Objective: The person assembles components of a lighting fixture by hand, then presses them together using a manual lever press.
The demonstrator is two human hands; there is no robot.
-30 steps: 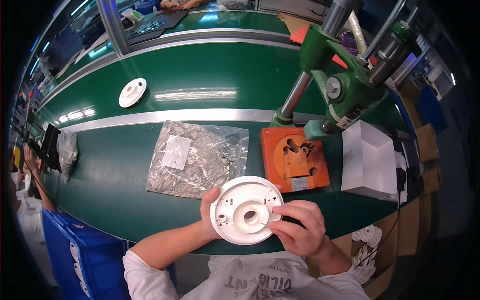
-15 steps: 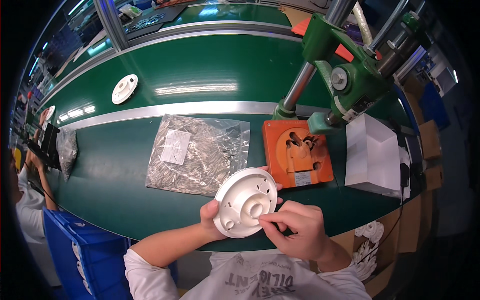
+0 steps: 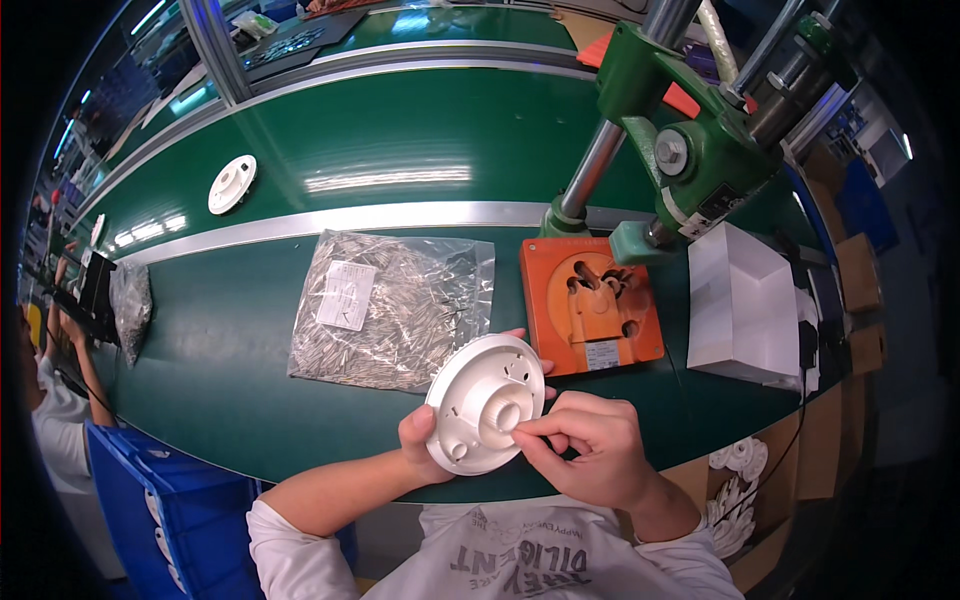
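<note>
My left hand (image 3: 420, 440) is closed round the rim of a white round plastic housing (image 3: 462, 400), with fingertips showing at its far edge. The housing is tilted, its ribbed hub and small holes facing me. At the hub, the thumb and forefinger of my right hand (image 3: 585, 445) are pinched together. Whatever they hold, if anything, is too small to make out. Just beyond the housing lies a clear bag of thin metal pins (image 3: 390, 320) with a white label. An orange fixture block (image 3: 540, 300) with a shaped recess sits to the right of the bag.
A green lever press (image 3: 700, 165) stands over the fixture. Right of it is an open white box (image 3: 725, 310). Another white housing (image 3: 233, 185) lies on the green belt (image 3: 400, 120) beyond the metal rail. Blue crates (image 3: 190, 500) stand lower left, near another person's arm (image 3: 98, 395).
The housing on the belt has moved left. My right fingertips have shifted slightly at the hub, and the held housing appears a little further left. My left hand keeps its grip.
</note>
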